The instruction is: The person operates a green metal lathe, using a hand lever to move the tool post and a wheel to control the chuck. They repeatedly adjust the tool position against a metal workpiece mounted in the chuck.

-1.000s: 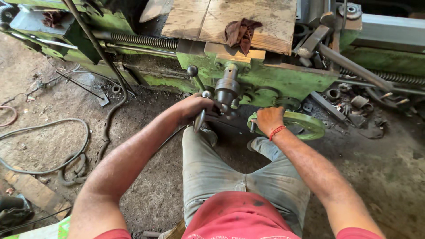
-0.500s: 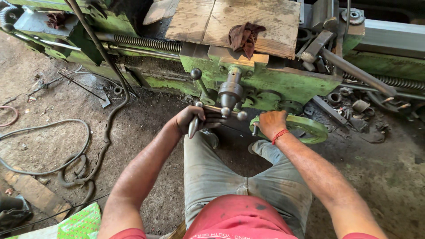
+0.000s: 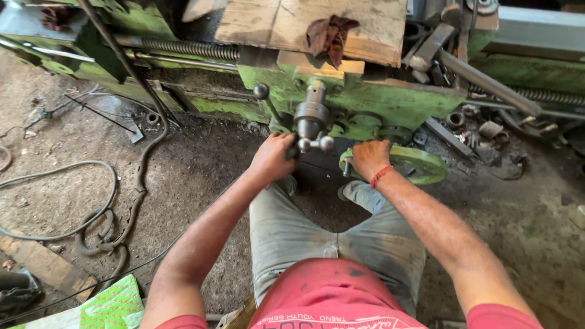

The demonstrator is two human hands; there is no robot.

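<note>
I sit facing a green lathe (image 3: pixel 390 103) with my knees under its apron. My left hand (image 3: pixel 272 157) is closed around a metal crank handle (image 3: pixel 314 144) with ball ends, just below a grey cylindrical hub (image 3: pixel 311 113). My right hand (image 3: pixel 370 158), with a red thread at the wrist, grips the rim of a green handwheel (image 3: pixel 420 164). A lever with a round black knob (image 3: pixel 261 91) stands just above my left hand.
A wooden board (image 3: pixel 286 24) with a brown rag (image 3: pixel 332 33) lies on the machine top. A long threaded screw (image 3: pixel 189 49) runs along the bed. Cables (image 3: pixel 91 207) coil on the dirty floor at left. Scrap metal parts (image 3: pixel 487 134) lie at right.
My left hand has moved up and right along the apron and now holds the ball-ended crank handle. My right hand has stayed on the handwheel.
</note>
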